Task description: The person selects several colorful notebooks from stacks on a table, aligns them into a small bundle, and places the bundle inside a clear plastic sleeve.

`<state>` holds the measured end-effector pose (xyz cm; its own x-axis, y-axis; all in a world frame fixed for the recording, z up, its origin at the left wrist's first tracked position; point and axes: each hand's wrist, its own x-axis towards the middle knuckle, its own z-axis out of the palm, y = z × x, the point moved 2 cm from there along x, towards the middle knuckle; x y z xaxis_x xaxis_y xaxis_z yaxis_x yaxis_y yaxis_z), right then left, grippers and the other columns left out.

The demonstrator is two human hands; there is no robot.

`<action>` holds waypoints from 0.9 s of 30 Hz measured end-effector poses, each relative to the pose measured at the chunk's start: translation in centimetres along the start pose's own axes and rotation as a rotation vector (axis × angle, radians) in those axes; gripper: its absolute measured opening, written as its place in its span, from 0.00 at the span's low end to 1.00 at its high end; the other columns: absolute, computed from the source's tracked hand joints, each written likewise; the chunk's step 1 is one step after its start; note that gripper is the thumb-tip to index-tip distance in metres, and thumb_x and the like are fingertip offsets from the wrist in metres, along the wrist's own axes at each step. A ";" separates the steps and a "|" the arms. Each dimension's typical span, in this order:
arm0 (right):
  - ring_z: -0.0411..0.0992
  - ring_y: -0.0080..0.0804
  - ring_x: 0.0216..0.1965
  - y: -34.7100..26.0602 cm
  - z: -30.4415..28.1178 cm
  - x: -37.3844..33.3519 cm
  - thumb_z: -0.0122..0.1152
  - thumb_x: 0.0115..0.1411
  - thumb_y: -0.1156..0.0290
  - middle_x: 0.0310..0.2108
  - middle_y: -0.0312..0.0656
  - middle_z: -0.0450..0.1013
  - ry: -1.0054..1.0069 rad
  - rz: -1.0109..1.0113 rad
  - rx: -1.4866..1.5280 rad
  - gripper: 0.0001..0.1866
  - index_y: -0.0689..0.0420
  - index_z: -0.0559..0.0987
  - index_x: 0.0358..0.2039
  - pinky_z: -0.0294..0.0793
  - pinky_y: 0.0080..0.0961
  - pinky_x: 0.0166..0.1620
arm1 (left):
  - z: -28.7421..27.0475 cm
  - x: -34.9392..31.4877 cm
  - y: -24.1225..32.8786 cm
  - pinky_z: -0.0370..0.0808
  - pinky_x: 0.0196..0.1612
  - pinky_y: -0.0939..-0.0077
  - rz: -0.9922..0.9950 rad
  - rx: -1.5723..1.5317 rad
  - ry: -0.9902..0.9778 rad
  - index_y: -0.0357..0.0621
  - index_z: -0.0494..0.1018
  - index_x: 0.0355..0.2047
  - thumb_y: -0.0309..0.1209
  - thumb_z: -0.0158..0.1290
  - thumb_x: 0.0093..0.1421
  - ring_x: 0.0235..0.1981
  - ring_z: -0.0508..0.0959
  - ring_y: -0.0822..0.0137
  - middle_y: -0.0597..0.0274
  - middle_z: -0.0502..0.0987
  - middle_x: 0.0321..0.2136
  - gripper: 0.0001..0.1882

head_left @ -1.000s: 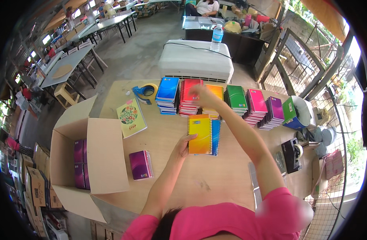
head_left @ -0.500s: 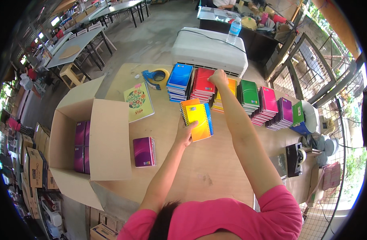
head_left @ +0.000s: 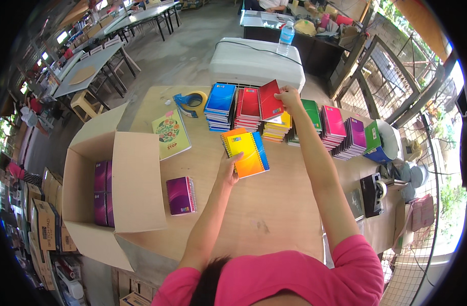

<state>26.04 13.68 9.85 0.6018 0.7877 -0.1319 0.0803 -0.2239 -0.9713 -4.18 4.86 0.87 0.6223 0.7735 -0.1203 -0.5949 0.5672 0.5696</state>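
two hands [head_left: 228, 171] worked the counter [head_left: 274, 214]: the left gripped a small sheaf of yellow notebooks [head_left: 246, 152] near the body, while the right hand [head_left: 287, 96], farther out, pinched a red notebook [head_left: 270, 99] tilted above the stacks [head_left: 220, 107].

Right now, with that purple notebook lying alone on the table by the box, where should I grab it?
Take the purple notebook by its long left edge, coming from the cardboard box side. It lies flat, and its spiral binding runs down the right edge, so the left edge is the loose one fingers can slip under.
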 end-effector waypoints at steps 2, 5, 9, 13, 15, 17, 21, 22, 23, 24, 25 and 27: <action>0.77 0.34 0.30 -0.3 -1.4 -2.0 0.66 0.54 0.80 0.29 0.44 0.75 -0.169 0.016 0.216 0.15 0.63 0.75 0.42 0.80 0.38 0.30 | 0.0 0.5 -0.6 0.77 0.55 0.57 0.005 0.007 0.006 0.42 0.62 0.61 0.25 0.59 0.60 0.55 0.75 0.55 0.54 0.74 0.53 0.30; 0.77 0.35 0.28 -1.5 -2.1 -8.5 0.67 0.56 0.76 0.32 0.49 0.75 -0.326 0.029 0.302 0.19 0.65 0.74 0.48 0.82 0.41 0.30 | -0.6 0.7 -1.4 0.77 0.56 0.55 -0.052 -0.185 -0.003 0.41 0.63 0.61 0.30 0.57 0.63 0.56 0.75 0.55 0.52 0.74 0.54 0.27; 0.76 0.37 0.35 -0.3 -1.1 -17.8 0.79 0.46 0.62 0.39 0.47 0.77 -0.269 -0.415 -0.381 0.25 0.60 0.81 0.42 0.76 0.33 0.36 | 1.9 -0.3 -2.1 0.78 0.53 0.58 -0.057 -0.283 -0.080 0.40 0.63 0.61 0.30 0.57 0.62 0.53 0.77 0.58 0.51 0.74 0.54 0.27; 0.76 0.42 0.41 1.5 -9.7 -12.4 0.76 0.48 0.57 0.37 0.49 0.77 0.235 -0.336 -0.471 0.27 0.63 0.80 0.43 0.75 0.39 0.43 | 1.7 0.1 -3.8 0.78 0.52 0.61 -0.150 -0.104 -0.019 0.38 0.64 0.59 0.28 0.56 0.62 0.51 0.78 0.59 0.51 0.75 0.52 0.26; 0.76 0.47 0.46 3.9 -14.5 -7.8 0.72 0.53 0.55 0.38 0.51 0.78 0.323 -0.300 -0.827 0.28 0.65 0.78 0.46 0.75 0.41 0.48 | 3.2 1.4 -5.4 0.79 0.52 0.62 -0.167 -0.059 -0.088 0.38 0.64 0.59 0.28 0.56 0.61 0.50 0.78 0.59 0.53 0.75 0.51 0.26; 0.74 0.51 0.49 3.5 -13.4 -5.5 0.68 0.55 0.59 0.40 0.52 0.78 0.271 -0.057 -0.882 0.27 0.65 0.77 0.48 0.74 0.43 0.52 | 3.7 2.2 -6.3 0.79 0.52 0.62 -0.166 -0.066 -0.073 0.39 0.63 0.59 0.27 0.56 0.61 0.50 0.78 0.59 0.54 0.75 0.51 0.26; 0.76 0.49 0.50 4.3 -11.2 -3.4 0.72 0.45 0.63 0.40 0.56 0.79 0.545 0.001 -0.986 0.24 0.62 0.81 0.42 0.75 0.38 0.54 | 4.5 3.7 -7.6 0.78 0.52 0.62 -0.218 -0.114 -0.064 0.40 0.61 0.61 0.26 0.56 0.61 0.51 0.77 0.60 0.55 0.74 0.51 0.28; 0.79 0.51 0.44 4.1 -11.2 -3.3 0.72 0.43 0.66 0.38 0.54 0.80 0.563 0.033 -1.003 0.24 0.59 0.82 0.43 0.77 0.42 0.50 | 4.7 3.9 -7.6 0.78 0.52 0.62 -0.197 -0.097 -0.058 0.41 0.61 0.61 0.27 0.56 0.61 0.51 0.77 0.60 0.55 0.74 0.51 0.29; 0.79 0.51 0.42 3.8 -11.7 -3.1 0.72 0.43 0.66 0.38 0.54 0.80 0.483 0.041 -0.916 0.25 0.59 0.81 0.44 0.78 0.42 0.49 | 4.9 3.9 -7.8 0.78 0.52 0.61 -0.178 -0.080 -0.055 0.41 0.61 0.61 0.28 0.57 0.61 0.52 0.76 0.60 0.56 0.73 0.51 0.29; 0.80 0.51 0.40 3.8 -13.1 -2.7 0.73 0.43 0.66 0.38 0.53 0.80 0.409 0.053 -0.830 0.25 0.59 0.81 0.44 0.79 0.41 0.47 | 5.1 3.9 -8.0 0.77 0.52 0.61 -0.164 -0.064 -0.056 0.42 0.60 0.62 0.29 0.57 0.61 0.52 0.76 0.60 0.56 0.73 0.51 0.29; 0.80 0.51 0.37 2.8 -13.0 -3.0 0.73 0.43 0.67 0.38 0.53 0.81 0.320 0.053 -0.738 0.26 0.59 0.81 0.45 0.80 0.41 0.46 | 4.8 3.8 -7.5 0.77 0.53 0.61 -0.150 -0.059 -0.050 0.42 0.60 0.62 0.30 0.57 0.62 0.53 0.76 0.60 0.56 0.73 0.52 0.29; 0.80 0.38 0.32 2.5 -13.9 -5.0 0.75 0.45 0.67 0.35 0.46 0.81 0.236 -0.124 -0.435 0.25 0.63 0.81 0.44 0.80 0.34 0.41 | 5.0 3.7 -7.4 0.77 0.53 0.60 -0.144 -0.054 -0.063 0.43 0.60 0.62 0.33 0.57 0.63 0.53 0.75 0.60 0.57 0.73 0.52 0.29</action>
<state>34.32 1.21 10.87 0.7260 0.6834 0.0769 0.4560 -0.3947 -0.7976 5.09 2.11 0.22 0.7327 0.6650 -0.1448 -0.5232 0.6864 0.5051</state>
